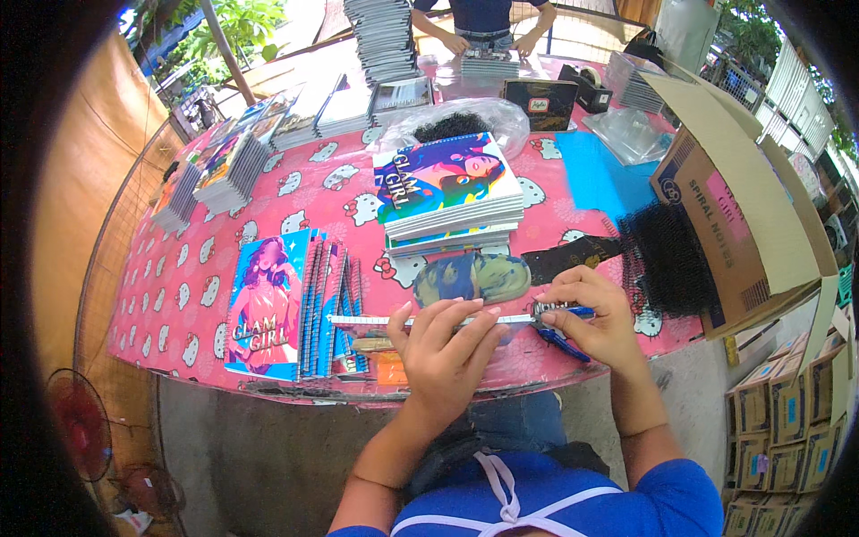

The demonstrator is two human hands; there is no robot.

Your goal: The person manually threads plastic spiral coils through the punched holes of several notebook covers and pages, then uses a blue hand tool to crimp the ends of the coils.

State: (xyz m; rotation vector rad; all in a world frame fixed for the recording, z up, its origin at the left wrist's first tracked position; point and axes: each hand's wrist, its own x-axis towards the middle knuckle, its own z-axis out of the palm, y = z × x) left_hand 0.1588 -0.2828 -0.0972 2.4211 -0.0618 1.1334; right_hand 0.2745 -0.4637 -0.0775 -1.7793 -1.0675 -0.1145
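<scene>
Notebooks fill the pink cat-print tablecloth (304,192); at its near edge our left hand (445,345) clamps the spiral edge of a thin notebook (420,320) while our right hand (592,315) is closed on blue-handled pliers (562,333) at the wire's end. We judge the work partly done: bound colourful-cover notebooks (291,304) fan out left of our hands, a stack (447,192) sits behind them, and loose black wire coils (667,259) wait at the cloth's right

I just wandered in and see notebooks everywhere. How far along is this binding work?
Done, it seems: a fanned row of bound notebooks lies at the person's left, with more stacks along the far edge. In hand: the left hand steadies a notebook's spiral edge while the right hand works blue-handled pliers at its end. Left: a stack of notebooks ahead and a heap of loose black coils.
</scene>
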